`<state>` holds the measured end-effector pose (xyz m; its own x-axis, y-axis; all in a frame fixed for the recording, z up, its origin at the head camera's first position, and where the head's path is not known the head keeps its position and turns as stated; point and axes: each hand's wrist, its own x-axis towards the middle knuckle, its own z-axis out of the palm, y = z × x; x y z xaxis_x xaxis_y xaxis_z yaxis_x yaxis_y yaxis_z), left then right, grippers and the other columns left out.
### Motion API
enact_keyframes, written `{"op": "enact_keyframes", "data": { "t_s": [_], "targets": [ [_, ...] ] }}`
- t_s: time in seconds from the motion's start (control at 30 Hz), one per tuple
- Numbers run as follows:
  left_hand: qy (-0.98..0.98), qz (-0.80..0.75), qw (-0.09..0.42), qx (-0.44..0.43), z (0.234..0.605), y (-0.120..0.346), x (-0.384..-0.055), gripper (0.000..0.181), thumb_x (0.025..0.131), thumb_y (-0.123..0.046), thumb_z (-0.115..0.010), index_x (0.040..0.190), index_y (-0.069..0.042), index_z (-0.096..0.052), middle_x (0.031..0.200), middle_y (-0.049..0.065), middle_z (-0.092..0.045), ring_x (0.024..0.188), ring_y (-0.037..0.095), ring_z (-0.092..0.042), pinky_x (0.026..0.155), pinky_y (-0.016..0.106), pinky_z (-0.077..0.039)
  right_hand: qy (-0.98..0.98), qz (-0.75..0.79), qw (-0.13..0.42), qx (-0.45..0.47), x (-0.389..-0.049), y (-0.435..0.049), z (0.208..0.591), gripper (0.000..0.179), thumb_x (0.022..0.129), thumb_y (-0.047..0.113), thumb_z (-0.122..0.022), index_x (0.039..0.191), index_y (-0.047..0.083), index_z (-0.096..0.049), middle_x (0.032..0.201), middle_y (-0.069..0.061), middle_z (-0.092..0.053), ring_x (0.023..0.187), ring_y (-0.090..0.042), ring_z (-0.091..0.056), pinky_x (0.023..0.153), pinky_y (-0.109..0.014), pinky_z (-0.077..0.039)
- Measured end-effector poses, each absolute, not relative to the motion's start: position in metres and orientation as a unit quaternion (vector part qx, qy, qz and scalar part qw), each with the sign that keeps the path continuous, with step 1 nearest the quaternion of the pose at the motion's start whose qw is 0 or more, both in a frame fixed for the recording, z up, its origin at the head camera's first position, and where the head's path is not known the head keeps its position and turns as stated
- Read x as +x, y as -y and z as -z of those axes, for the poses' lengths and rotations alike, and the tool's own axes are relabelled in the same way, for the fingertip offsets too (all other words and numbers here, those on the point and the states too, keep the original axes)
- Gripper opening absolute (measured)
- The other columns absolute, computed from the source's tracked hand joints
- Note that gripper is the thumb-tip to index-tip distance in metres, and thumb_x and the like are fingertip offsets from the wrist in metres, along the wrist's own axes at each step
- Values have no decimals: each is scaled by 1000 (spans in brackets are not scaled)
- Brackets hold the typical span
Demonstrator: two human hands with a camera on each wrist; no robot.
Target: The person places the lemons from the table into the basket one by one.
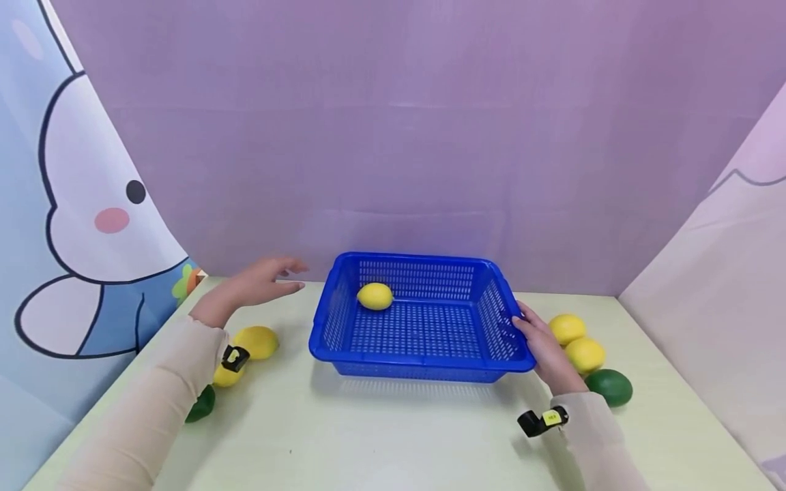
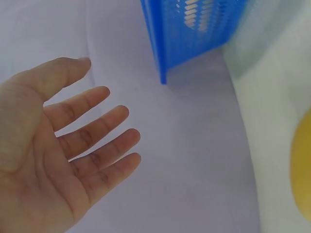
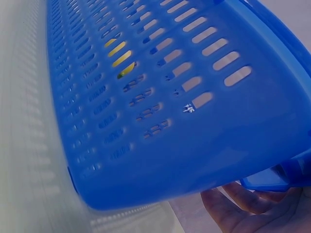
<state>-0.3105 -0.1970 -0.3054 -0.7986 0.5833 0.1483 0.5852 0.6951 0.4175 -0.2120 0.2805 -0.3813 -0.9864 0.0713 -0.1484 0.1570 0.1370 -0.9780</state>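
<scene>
A blue plastic basket (image 1: 417, 361) with slotted walls stands at the middle of the table, with a lemon (image 1: 375, 296) inside near its back left corner. My right hand (image 1: 546, 348) grips the basket's right rim; in the right wrist view its fingers (image 3: 238, 201) curl under the rim, beside the slotted wall. To the left of the basket, my left hand (image 1: 260, 281) is raised and holds nothing. The left wrist view shows that hand (image 2: 73, 141) with palm exposed and fingers spread, apart from the basket's edge (image 2: 163, 63).
On the left lie a lemon (image 1: 256, 342), another lemon (image 1: 228, 376) and a dark green fruit (image 1: 201, 404), partly behind my sleeve. Two lemons (image 1: 585, 354) and a dark green fruit (image 1: 609, 387) lie right of my right hand. A purple curtain (image 1: 405, 150) hangs behind the table.
</scene>
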Motion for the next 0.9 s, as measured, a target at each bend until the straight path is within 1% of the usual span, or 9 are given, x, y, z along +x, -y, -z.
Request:
{"op": "enact_keyframes", "data": {
  "t_s": [0.13, 0.27, 0.4, 0.5, 0.7, 0.9],
  "targets": [
    [920, 239, -6, -310, 311, 209, -312, 39, 94, -22, -56, 126, 1, -54, 125, 20, -57, 113, 39, -52, 93, 53, -44, -754, 652, 33, 76, -212, -279, 382, 56, 103, 29, -30, 153, 16, -7, 145, -24, -28, 95, -12, -53, 78, -26, -50],
    [925, 236, -15, -296, 318, 219, -313, 39, 94, -25, -56, 125, -1, -55, 124, 18, -58, 111, 37, -53, 91, 52, -46, -757, 648, 37, 76, -211, -279, 382, 56, 103, 28, -30, 152, 16, -6, 146, -24, -27, 97, -14, -53, 78, -26, -50],
    [925, 239, -23, -293, 323, 224, -313, 37, 94, -26, -58, 123, -4, -57, 123, 15, -59, 111, 36, -53, 91, 51, -46, -754, 652, 32, 73, -212, -280, 381, 56, 103, 28, -30, 152, 15, -6, 145, -24, -27, 92, -11, -54, 76, -26, -50],
    [925, 240, -34, -293, 326, 227, -312, 38, 93, -27, -58, 124, -5, -57, 123, 15, -57, 111, 37, -53, 91, 52, -46, -752, 655, 27, 72, -212, -282, 379, 56, 103, 27, -29, 152, 14, -6, 145, -24, -27, 91, -9, -53, 76, -24, -50],
    [929, 240, -59, -275, 335, 239, -309, 43, 92, -31, -60, 125, -5, -54, 126, 17, -54, 112, 37, -51, 91, 53, -46, -753, 653, 33, 72, -212, -281, 378, 56, 103, 27, -29, 152, 15, -6, 147, -23, -25, 98, -12, -50, 78, -24, -48],
    [938, 221, -86, -253, 344, 247, -308, 48, 92, -38, -57, 128, -5, -53, 125, 18, -55, 114, 38, -51, 93, 55, -44, -752, 654, 35, 71, -210, -282, 379, 56, 103, 27, -29, 152, 15, -6, 147, -23, -26, 98, -13, -51, 80, -26, -47]
  ]
}}
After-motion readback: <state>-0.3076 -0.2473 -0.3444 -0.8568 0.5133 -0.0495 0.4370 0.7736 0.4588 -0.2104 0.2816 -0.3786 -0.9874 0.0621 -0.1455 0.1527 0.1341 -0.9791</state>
